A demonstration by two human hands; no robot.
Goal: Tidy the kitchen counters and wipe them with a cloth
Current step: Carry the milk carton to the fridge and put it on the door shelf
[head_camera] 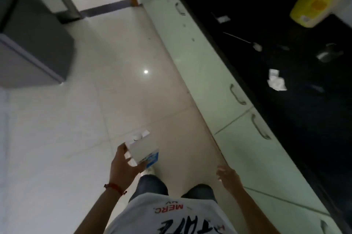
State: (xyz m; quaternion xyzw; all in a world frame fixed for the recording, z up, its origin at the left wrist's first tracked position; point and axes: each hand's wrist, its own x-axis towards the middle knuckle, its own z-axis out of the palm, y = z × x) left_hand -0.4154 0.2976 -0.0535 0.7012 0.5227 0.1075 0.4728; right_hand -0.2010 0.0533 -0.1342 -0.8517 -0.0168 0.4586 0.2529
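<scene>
Nearest the viewer, the person's left hand [124, 161] is carrying a white carton [142, 151] with a blue label panel and a round white cap; the grip is wrapping its lower side, fingers showing pale against the card, the carton tilting cap-forward over the tiled floor [80, 119]. It is probably being taken off the table as part of the tidying. The right hand [227, 175] is hanging free beside the pale green cabinet doors [209, 73], its grip loose and holding nothing.

Further right, the black table [304, 119] is running along above the cabinets, still carrying clutter: a crumpled white paper [277, 82] near its front edge, a small steel vessel [328, 52] lying beyond it, a thin stick with a white tip [247, 42], and a small white scrap [222, 19].

Farthest off, a yellow-ended bread bag [312, 6] is resting toward the back. No cloth is visible, so wiping appears not yet begun. A grey appliance [32, 47], blurred, is standing at far left.
</scene>
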